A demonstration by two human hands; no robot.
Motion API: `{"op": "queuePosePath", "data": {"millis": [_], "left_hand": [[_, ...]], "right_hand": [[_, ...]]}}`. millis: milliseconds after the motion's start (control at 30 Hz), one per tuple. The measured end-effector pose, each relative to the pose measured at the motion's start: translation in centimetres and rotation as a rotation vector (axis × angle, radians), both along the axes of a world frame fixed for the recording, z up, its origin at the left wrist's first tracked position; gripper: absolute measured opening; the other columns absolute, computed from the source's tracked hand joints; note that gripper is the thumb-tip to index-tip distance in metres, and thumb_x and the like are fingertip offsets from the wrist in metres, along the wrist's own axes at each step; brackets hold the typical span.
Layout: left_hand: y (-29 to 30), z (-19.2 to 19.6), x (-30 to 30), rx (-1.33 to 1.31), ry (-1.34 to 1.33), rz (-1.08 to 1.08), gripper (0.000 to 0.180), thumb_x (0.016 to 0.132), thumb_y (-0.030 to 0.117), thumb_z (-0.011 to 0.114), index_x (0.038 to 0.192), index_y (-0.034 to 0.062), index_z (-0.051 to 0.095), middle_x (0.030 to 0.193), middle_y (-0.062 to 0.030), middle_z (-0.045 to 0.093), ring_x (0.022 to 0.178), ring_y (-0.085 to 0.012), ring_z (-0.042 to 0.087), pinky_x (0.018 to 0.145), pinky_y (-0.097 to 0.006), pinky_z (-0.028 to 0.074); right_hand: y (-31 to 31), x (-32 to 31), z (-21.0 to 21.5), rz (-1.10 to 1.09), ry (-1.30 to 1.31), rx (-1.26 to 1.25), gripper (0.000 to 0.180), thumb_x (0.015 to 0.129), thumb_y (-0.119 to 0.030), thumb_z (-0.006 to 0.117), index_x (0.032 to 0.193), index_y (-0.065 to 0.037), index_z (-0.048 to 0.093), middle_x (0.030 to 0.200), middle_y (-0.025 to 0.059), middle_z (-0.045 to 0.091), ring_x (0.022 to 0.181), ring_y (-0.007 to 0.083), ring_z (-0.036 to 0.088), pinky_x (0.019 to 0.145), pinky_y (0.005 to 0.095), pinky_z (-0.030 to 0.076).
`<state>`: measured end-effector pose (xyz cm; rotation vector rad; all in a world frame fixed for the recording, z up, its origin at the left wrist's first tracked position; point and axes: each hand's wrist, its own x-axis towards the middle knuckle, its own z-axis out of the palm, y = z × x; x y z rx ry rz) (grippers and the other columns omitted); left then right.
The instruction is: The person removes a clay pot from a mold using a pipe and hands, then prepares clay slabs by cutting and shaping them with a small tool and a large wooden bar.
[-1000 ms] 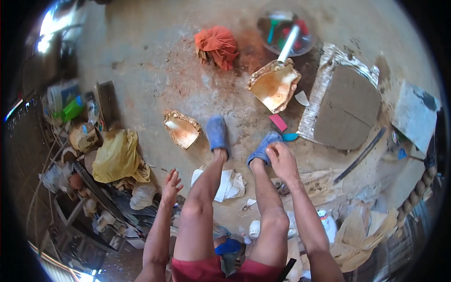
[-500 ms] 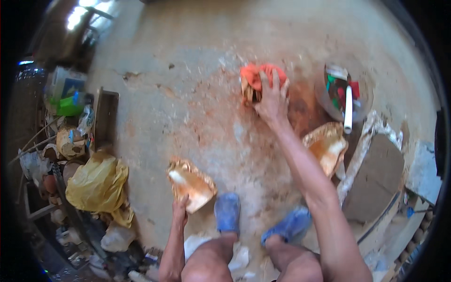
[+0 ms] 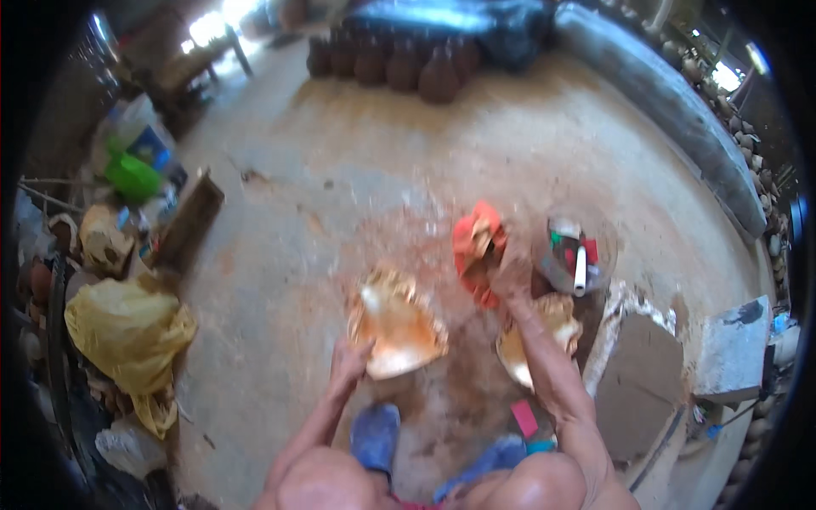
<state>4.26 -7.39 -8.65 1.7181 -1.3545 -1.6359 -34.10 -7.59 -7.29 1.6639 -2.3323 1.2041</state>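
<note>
Shell is being pinched, seemingly for steadiness, by left hand; right of it, cloth is being clutched by right hand.

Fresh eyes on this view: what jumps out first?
The orange-red cloth bundle in the right hand, just right of centre. Then the shallow, ragged-rimmed tan piece lower left of it, its edge at the left hand. At top centre, dark brown pots stand clustered.

right hand blurred at orange cloth, tan shell partly hidden behind right forearm, right shoe half-hidden
</note>
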Motion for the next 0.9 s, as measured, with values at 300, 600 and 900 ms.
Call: {"op": "queuePosePath", "data": {"millis": [300,600,900], "left_hand": [[-1.2,-3.8,-4.5,-0.057,0.013,-0.163,0.048,0.098,0.035,0.074,0.133,0.0017,0.069,0.115,-0.0188,0.078,0.105,-0.0285,0.075,0.093,-0.042,0.056],[-0.7,-3.6,-5.6,-0.078,0.337,-0.007,0.069,0.116,0.051,0.030,0.139,-0.0053,0.062,0.140,-0.0209,0.066,0.127,-0.0268,0.066,0.107,-0.041,0.050],[-0.9,-2.4,-6.7,-0.001,0.494,0.018,0.071,0.117,0.053,0.022,0.143,-0.0005,0.061,0.127,-0.0121,0.072,0.114,-0.0186,0.068,0.098,-0.035,0.055]], "right_hand": [[8.6,5.6,15.0,0.296,-0.214,0.005,0.042,0.087,0.001,0.062,0.129,-0.002,0.056,0.105,0.0243,0.072,0.099,0.0467,0.073,0.081,0.0474,0.057],[7.0,13.6,6.2,0.400,-0.217,0.612,0.051,0.086,-0.021,0.075,0.133,-0.006,0.059,0.110,0.0251,0.072,0.097,0.0454,0.072,0.083,0.0543,0.057],[3.9,13.5,4.3,0.327,-0.043,0.515,0.056,0.080,-0.015,0.076,0.133,-0.005,0.062,0.101,0.0216,0.074,0.088,0.0393,0.075,0.078,0.0479,0.059]]}}
